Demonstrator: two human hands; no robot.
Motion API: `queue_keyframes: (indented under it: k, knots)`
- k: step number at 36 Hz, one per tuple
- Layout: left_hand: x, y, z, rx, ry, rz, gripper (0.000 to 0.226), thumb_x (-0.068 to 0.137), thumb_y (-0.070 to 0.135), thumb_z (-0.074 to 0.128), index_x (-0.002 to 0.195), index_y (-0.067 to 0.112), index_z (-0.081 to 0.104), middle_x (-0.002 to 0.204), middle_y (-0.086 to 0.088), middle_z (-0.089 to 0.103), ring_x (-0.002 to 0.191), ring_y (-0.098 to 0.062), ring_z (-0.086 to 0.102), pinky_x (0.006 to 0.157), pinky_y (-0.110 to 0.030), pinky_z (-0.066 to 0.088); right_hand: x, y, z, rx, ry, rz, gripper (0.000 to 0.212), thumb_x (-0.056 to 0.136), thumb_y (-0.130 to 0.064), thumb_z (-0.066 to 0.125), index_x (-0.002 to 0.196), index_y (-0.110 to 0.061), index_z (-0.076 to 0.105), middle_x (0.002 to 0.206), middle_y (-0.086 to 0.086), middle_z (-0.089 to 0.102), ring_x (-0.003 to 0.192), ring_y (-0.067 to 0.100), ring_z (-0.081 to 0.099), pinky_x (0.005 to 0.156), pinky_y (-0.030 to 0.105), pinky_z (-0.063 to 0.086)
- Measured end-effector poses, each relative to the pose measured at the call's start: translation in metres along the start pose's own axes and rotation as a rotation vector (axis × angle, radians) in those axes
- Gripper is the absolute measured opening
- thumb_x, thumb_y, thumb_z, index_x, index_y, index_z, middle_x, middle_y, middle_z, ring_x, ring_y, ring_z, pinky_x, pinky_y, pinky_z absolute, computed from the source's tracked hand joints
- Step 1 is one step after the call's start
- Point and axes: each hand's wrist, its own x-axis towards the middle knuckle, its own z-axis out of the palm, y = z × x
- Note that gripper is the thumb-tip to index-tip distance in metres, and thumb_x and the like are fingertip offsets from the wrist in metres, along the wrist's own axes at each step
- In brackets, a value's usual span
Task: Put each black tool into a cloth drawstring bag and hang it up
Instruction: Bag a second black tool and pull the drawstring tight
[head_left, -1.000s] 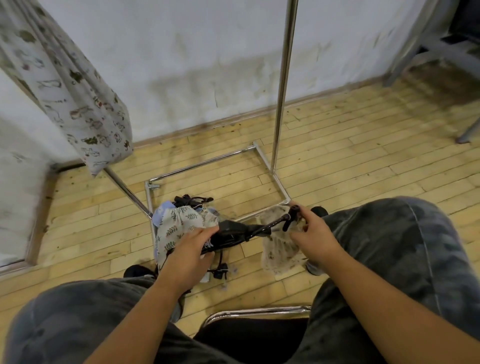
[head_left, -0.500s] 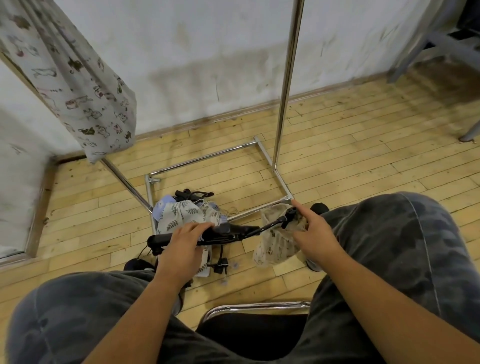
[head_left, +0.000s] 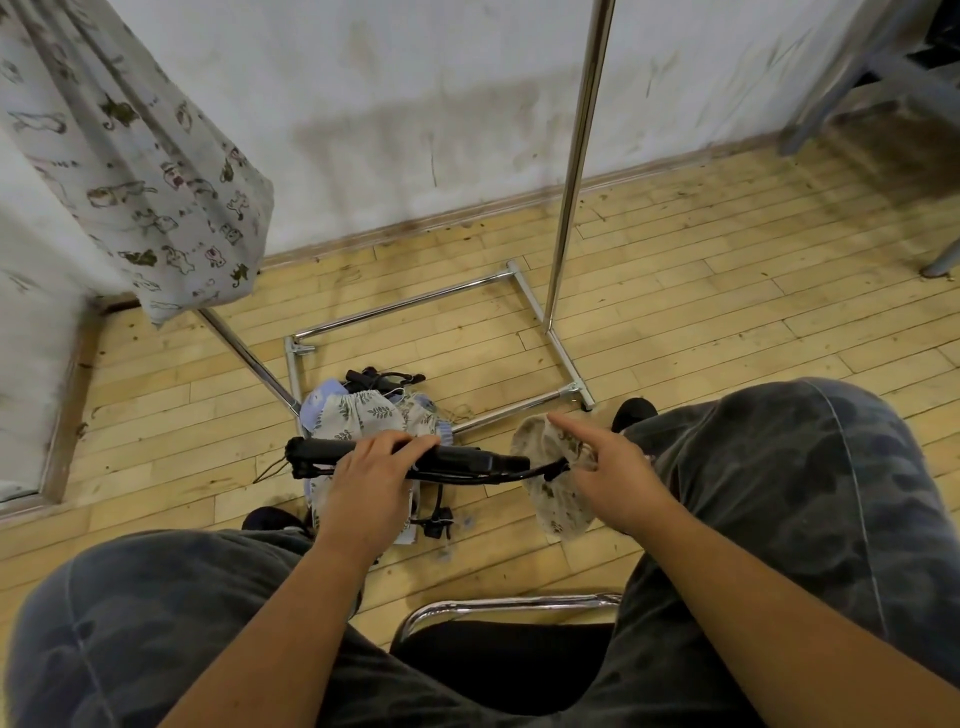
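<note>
My left hand (head_left: 371, 470) grips a long black tool (head_left: 457, 460) around its middle and holds it level above the floor. The tool's thin right tip sits at the mouth of a beige patterned drawstring bag (head_left: 553, 493). My right hand (head_left: 605, 467) holds that bag by its top edge, index finger stretched out to the left. Under the tool, a pile of leaf-print and blue cloth bags (head_left: 363, 415) lies on the floor with another black tool (head_left: 382, 379) at its far side. A printed bag (head_left: 135, 156) hangs at the upper left.
A chrome garment rack stands ahead, its upright pole (head_left: 574, 156) rising from a floor frame (head_left: 563, 358). My knees flank the pile and a chrome chair edge (head_left: 509, 605) lies between them. A white wall is behind. Grey furniture legs (head_left: 940, 265) stand at the right.
My left hand has turned the black tool from slanted to level and slid it right, toward the beige bag. My right index finger has lifted off the tip and now points left.
</note>
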Motion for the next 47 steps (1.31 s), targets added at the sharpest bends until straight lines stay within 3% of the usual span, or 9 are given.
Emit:
queue_keyframes:
  k: [6,18,22,27,33,36,39,43,47]
  knots:
    - [0.0,0.01,0.002,0.112,0.054,0.047,0.067,0.089,0.013,0.068,0.144,0.045,0.046,0.124,0.008,0.057,0.115,-0.02,0.052,0.103,-0.043,0.043,-0.003,-0.004,0.008,0.025,-0.101,-0.064,0.074,0.097,0.006,0.053,0.145,-0.049,0.049,0.148,-0.011,0.051,0.127,0.008,0.053,0.094,0.025,0.058]
    - [-0.002,0.027,0.001,0.289,0.064,0.089,0.063,0.092,0.021,0.068,0.146,0.043,0.046,0.111,0.002,0.054,0.104,-0.023,0.05,0.096,-0.04,0.042,-0.005,-0.012,0.013,0.05,-0.125,-0.127,0.075,0.092,0.007,0.053,0.144,-0.046,0.053,0.145,-0.005,0.053,0.111,0.015,0.063,0.064,0.018,0.056]
    - [-0.003,0.033,0.001,0.325,0.045,0.043,0.062,0.093,0.02,0.065,0.146,0.043,0.044,0.108,0.0,0.051,0.102,-0.025,0.047,0.096,-0.041,0.04,-0.007,-0.016,0.015,0.083,-0.118,-0.151,0.073,0.093,0.008,0.053,0.143,-0.045,0.055,0.139,-0.013,0.058,0.095,0.013,0.07,0.066,0.036,0.063]
    - [-0.003,0.039,-0.001,0.346,-0.002,0.029,0.068,0.092,0.014,0.062,0.149,0.04,0.036,0.11,-0.002,0.05,0.097,-0.025,0.049,0.091,-0.042,0.043,-0.007,-0.018,0.023,0.137,-0.143,-0.137,0.069,0.094,0.001,0.057,0.141,-0.049,0.056,0.123,-0.012,0.064,0.111,0.035,0.063,0.082,0.056,0.061]
    - [0.007,0.055,-0.012,0.328,-0.035,0.073,0.057,0.091,0.021,0.067,0.142,0.028,0.044,0.112,-0.002,0.057,0.097,-0.024,0.059,0.081,-0.038,0.051,-0.007,-0.022,0.033,0.009,-0.109,-0.164,0.072,0.091,0.001,0.066,0.146,-0.044,0.051,0.141,-0.016,0.054,0.11,0.004,0.063,0.096,0.032,0.059]
    - [0.013,0.07,-0.017,0.292,-0.028,0.072,0.057,0.082,0.034,0.079,0.129,0.026,0.048,0.103,0.001,0.064,0.093,-0.023,0.065,0.075,-0.038,0.052,-0.003,-0.019,0.036,-0.056,-0.073,-0.151,0.071,0.09,-0.002,0.069,0.149,-0.036,0.05,0.135,-0.018,0.056,0.121,0.0,0.055,0.109,0.026,0.049]
    - [0.018,0.088,-0.02,0.254,-0.04,0.065,0.06,0.083,0.033,0.079,0.13,0.025,0.043,0.101,0.003,0.068,0.094,-0.023,0.067,0.074,-0.038,0.051,-0.004,-0.021,0.038,-0.14,-0.069,-0.196,0.072,0.089,-0.002,0.07,0.15,-0.034,0.048,0.136,-0.012,0.06,0.119,0.001,0.053,0.104,0.016,0.042]
    - [0.021,0.107,-0.018,0.234,-0.065,0.054,0.043,0.091,0.025,0.069,0.121,0.024,0.038,0.1,0.002,0.067,0.092,-0.024,0.066,0.07,-0.038,0.045,-0.003,-0.02,0.042,-0.196,-0.087,-0.215,0.074,0.084,0.001,0.069,0.146,-0.036,0.052,0.13,-0.009,0.064,0.119,0.009,0.057,0.105,0.027,0.047]
    - [0.02,0.121,-0.017,0.224,-0.066,0.095,0.042,0.091,0.021,0.068,0.121,0.022,0.038,0.097,0.001,0.068,0.088,-0.024,0.066,0.066,-0.036,0.038,0.0,-0.013,0.043,-0.24,-0.075,-0.201,0.053,0.083,-0.003,0.073,0.129,-0.028,0.062,0.119,-0.006,0.065,0.11,0.012,0.061,0.099,0.029,0.051]
